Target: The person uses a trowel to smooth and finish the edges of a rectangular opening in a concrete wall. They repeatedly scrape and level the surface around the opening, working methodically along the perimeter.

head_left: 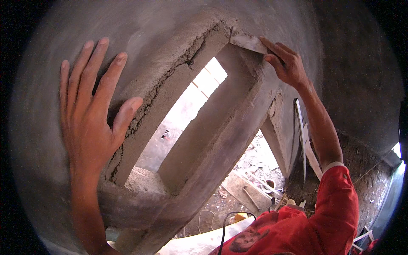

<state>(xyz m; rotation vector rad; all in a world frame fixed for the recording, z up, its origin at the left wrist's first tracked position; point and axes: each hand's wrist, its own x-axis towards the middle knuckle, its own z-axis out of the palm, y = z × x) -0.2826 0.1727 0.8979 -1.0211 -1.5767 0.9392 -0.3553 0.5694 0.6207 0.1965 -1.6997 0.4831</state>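
My left hand lies against the grey plastered wall, fingers stretched and spread, holding nothing. Beside its thumb runs a rough, cracked edge of plaster along a slanted rectangular opening. At the top end of that opening is a short, flat, pale strip; whether it is wood or metal I cannot tell. My right hand has its fingers and thumb bent about the strip's right end. The inner side of the opening is smooth grey plaster.
A second, triangular gap lies right of the opening. Below are scattered rubble, boards and a round container. A long narrow board leans near my right arm. A black cable hangs by my red shirt.
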